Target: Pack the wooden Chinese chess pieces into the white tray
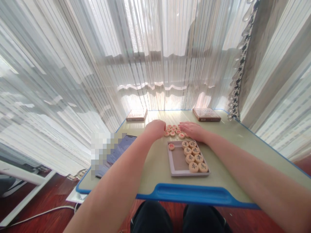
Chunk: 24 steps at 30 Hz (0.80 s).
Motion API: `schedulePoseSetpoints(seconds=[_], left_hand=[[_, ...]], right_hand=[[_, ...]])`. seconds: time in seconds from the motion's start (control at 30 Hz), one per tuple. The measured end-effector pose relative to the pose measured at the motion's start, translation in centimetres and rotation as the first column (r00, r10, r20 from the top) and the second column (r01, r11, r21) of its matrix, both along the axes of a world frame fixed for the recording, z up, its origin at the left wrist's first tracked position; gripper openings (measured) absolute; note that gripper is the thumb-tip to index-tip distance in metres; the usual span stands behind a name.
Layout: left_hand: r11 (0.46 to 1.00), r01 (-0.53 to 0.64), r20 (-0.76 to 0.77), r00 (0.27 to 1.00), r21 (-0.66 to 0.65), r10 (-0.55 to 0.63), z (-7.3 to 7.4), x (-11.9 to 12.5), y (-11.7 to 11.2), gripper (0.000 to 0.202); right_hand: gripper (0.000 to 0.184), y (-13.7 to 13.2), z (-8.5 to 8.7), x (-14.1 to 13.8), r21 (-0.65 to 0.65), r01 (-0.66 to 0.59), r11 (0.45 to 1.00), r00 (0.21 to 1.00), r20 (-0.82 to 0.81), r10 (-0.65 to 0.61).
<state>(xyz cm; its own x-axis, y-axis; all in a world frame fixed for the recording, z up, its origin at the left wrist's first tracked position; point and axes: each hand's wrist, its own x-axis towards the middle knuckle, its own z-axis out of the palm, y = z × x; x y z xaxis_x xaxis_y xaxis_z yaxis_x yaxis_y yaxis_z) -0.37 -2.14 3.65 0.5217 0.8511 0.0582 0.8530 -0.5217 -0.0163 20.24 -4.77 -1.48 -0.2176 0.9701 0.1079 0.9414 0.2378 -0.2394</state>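
Observation:
Several Chinese chess pieces (172, 129) with red characters lie in a loose cluster on the table. At the left side of this cluster is my left hand (156, 128), its fingers curled inward; whatever they hold, if anything, is hidden. My right hand (192, 130) lies flat at the cluster's right side, fingers stretched out and touching or partly covering some pieces. Nearer to me sits a shallow open box (179, 158). Along its right side stand two columns of black-character chess pieces (190, 158), and a single red-character piece (171, 147) rests in its upper left corner.
Two flat boxes, a left one (136, 115) and a right one (206, 114), lie at the back of the pale table (245, 145). A dark, partly pixelated flat item (121, 150) is by the left edge. A blue trough (191, 194) runs along the front; sheer curtains (155, 64) hang behind.

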Motion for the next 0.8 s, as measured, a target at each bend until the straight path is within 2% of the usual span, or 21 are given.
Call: schedulePoseSetpoints(seconds=[0.17,0.57,0.63,0.7,0.8], left_hand=[[0.999,0.045,-0.078,0.996,0.006,-0.045,0.4,0.2,-1.1,0.027],[0.998,0.011,-0.005,1.000,0.069,-0.011,-0.3,0.3,-0.9,0.029],[0.996,-0.014,0.054,0.998,0.092,0.009,-0.3,0.3,-0.8,0.031],[0.998,-0.002,0.177,0.984,0.068,-0.010,-0.5,0.4,-0.6,0.034],[0.984,0.133,0.438,0.896,-0.119,-0.068,-0.7,0.4,-0.1,0.038]], right_hand=[[0.059,0.0,0.0,0.1,0.009,-0.012,1.000,1.000,0.010,0.012],[0.059,0.2,-0.4,0.3,0.026,-0.024,0.999,1.000,-0.014,0.024],[0.058,0.3,-0.5,0.3,0.043,-0.031,0.999,0.999,-0.010,0.031],[0.057,0.1,-0.4,0.1,0.058,-0.041,0.997,0.999,-0.016,0.042],[0.056,-0.5,0.3,-0.4,0.109,-0.029,0.994,0.997,-0.067,0.036]])
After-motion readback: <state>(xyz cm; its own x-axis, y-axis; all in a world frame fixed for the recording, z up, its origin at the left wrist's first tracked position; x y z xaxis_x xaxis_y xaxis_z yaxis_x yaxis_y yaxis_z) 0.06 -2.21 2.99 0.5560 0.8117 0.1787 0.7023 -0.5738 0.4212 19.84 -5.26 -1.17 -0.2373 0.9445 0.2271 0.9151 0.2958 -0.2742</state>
